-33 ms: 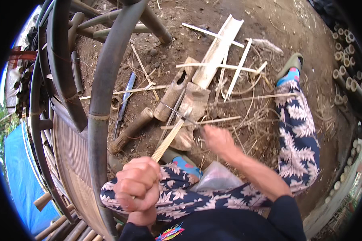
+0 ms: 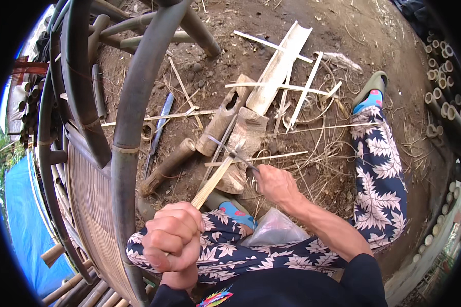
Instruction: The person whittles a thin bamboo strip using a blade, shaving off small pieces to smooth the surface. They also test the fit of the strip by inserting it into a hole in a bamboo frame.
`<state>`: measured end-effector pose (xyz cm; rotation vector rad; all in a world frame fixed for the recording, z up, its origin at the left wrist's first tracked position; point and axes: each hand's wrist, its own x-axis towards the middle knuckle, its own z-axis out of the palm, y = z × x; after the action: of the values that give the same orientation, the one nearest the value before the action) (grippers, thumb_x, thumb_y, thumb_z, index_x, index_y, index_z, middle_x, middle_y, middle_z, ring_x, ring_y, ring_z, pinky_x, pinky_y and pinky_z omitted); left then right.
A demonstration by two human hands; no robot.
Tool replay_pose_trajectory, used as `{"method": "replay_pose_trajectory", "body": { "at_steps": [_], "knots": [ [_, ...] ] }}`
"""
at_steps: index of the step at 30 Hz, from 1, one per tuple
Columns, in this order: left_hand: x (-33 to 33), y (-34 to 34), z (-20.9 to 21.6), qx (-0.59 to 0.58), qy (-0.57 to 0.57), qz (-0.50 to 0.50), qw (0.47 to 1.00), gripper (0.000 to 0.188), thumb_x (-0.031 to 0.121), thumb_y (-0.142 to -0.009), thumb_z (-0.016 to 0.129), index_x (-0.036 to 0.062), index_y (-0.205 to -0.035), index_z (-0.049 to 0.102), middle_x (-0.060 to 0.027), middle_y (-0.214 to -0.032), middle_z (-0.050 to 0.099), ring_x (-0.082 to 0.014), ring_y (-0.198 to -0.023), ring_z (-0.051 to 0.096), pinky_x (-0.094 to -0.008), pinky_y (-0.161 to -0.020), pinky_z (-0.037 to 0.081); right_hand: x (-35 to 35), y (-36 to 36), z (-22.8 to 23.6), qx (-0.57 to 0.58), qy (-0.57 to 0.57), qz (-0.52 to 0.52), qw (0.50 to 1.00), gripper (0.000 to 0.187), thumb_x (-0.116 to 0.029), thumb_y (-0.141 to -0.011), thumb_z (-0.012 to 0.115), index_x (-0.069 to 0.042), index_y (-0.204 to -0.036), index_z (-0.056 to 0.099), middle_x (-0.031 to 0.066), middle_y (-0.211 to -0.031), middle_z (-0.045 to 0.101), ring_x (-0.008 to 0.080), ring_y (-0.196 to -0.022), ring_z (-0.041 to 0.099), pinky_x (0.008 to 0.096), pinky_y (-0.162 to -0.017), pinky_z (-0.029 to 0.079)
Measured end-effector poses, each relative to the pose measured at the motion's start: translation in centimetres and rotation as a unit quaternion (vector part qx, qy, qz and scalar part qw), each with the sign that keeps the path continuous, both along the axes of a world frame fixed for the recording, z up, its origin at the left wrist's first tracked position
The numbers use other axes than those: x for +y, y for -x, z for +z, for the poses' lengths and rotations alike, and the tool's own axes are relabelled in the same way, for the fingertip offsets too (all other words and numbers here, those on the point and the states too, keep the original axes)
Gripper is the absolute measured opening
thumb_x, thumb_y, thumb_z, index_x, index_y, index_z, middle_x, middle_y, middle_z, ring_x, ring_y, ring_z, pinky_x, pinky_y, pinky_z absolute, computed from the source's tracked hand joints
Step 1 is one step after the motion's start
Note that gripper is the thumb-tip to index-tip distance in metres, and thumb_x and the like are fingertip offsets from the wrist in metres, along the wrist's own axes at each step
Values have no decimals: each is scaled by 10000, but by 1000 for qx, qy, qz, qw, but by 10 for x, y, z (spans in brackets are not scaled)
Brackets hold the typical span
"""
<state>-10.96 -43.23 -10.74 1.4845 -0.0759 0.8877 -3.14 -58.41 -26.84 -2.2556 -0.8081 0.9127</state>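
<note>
My left hand point(image 2: 173, 236) is wrapped tight round a bundle of thin pale bamboo strips point(image 2: 212, 187), which slants up and away from the fist. The far ends of the strips lie on a rough wooden block point(image 2: 250, 128) on the ground. Closed on the handle of a thin-bladed knife point(image 2: 246, 161), my right hand point(image 2: 276, 185) is just right of the block. The blade crosses the strips close to their far ends. Beside the block lies a hollowed bamboo piece point(image 2: 222, 120), and a split bamboo trough point(image 2: 279, 69) extends beyond it.
Loose bamboo strips point(image 2: 305, 92) and curled shavings are scattered on the dirt. A blue-bladed tool point(image 2: 164, 112) and a short bamboo tube point(image 2: 169, 166) lie to the left. A dark bamboo frame point(image 2: 125, 153) stands close at left. A plastic bag point(image 2: 276, 228) rests by my legs.
The right hand and knife have shifted slightly, and the blade, blurred before, now shows more sharply. The left hand keeps its hold on the strips.
</note>
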Motion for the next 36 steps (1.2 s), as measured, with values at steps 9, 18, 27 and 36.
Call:
{"method": "replay_pose_trajectory", "body": {
  "at_steps": [9,18,27,36],
  "knots": [
    [1,-1,2,6,9,-1,1000,537,414,-1048,307,154,-579,326,31,-469,305,-86,-355,269,-251,-402,357,-5,-3,-40,-39,-28,-30,998,121,-122,-877,585,-21,-940,608,153,-716,637,319,-644,672,449,-548,548],
    [-2,0,10,50,20,-15,998,549,431,-1041,329,156,-566,329,33,-453,302,-89,-344,280,-242,-398,375,-7,-12,-68,-65,49,-1,997,149,-145,-912,522,-18,-872,588,194,-759,657,363,-698,690,449,-546,559],
    [-2,1,6,41,22,-3,999,550,418,-1041,330,161,-555,321,30,-463,316,-93,-346,268,-253,-406,354,-16,-31,-84,-1,89,15,996,127,-171,-922,556,-65,-881,613,101,-645,607,280,-581,645,417,-486,523],
    [-4,30,3,70,18,-13,997,537,421,-1047,286,144,-590,345,12,-508,337,-144,-440,369,-362,-604,460,-34,-35,-108,-62,87,27,994,214,-200,-957,533,-5,-906,606,232,-772,663,417,-711,662,507,-612,537]
  ]
}}
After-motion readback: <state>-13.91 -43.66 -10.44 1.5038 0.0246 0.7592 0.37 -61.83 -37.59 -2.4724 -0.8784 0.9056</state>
